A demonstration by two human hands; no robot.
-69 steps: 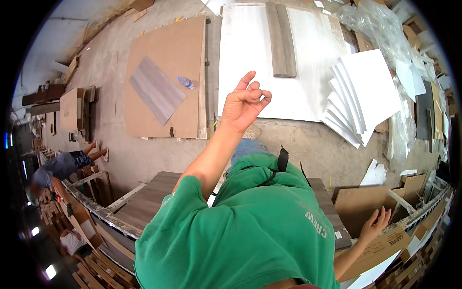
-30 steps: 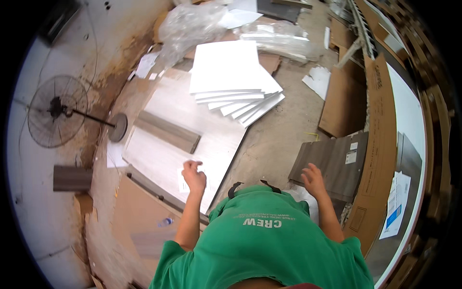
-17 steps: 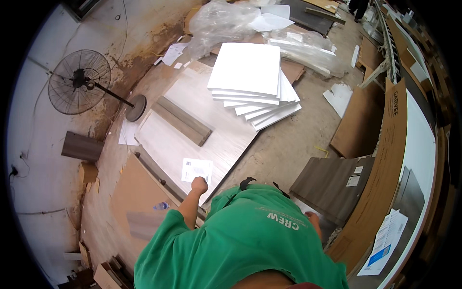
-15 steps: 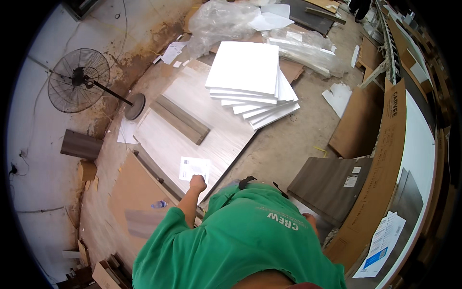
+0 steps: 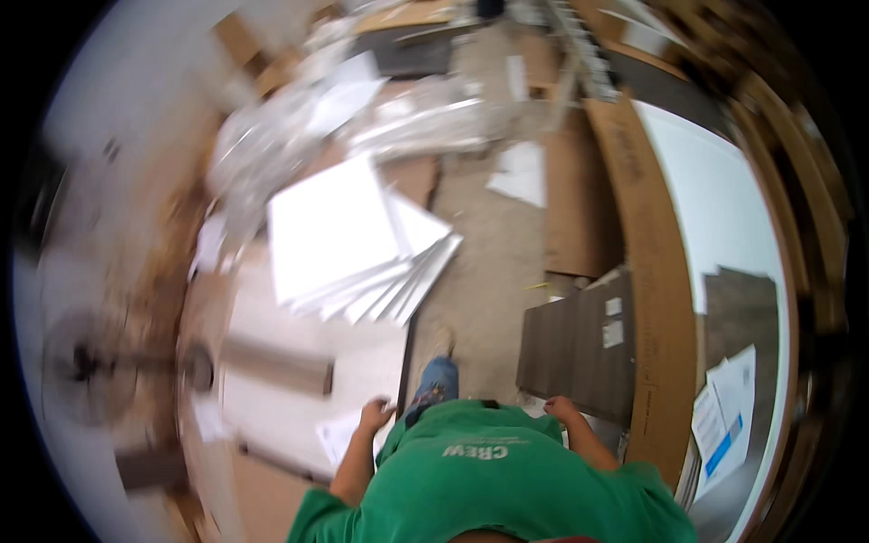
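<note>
By the pale board's near right corner: the left hand point(image 5: 374, 414), its fingers loosely curled and narrow; blur leaves me unable to tell whether anything is between them.
White paper sheet point(image 5: 337, 436): flat on the pale board point(image 5: 371, 362), near that same corner, just left of the left hand and forearm; whether the fingertips touch it cannot be told.
Right hand point(image 5: 561, 409): beside the lower edge of the grey-brown panel point(image 5: 566, 353), fingers bent inward toward the body; contact and grip are too blurred to tell.
Grey-brown panel: tilted, just ahead of the right fingers, its right side close against the long cardboard strip point(image 5: 661, 362), with small white labels near its upper right corner.
White slab stack point(image 5: 330, 231): over the far part of the pale board, fanned toward the right edge, well ahead of the left fingers.
Brown plank point(image 5: 281, 365): on the pale board, reaching in from its left edge, nearer the left hand than the stack is.
Between the hands: the green shirt point(image 5: 507, 489), with a jeans leg point(image 5: 436, 380) ahead of it on the concrete floor point(image 5: 480, 262).
Right of the cardboard: papers with a blue patch point(image 5: 729, 416), well apart from the right fingers.
Far left: a standing fan point(image 5: 90, 362), smeared by blur.
</note>
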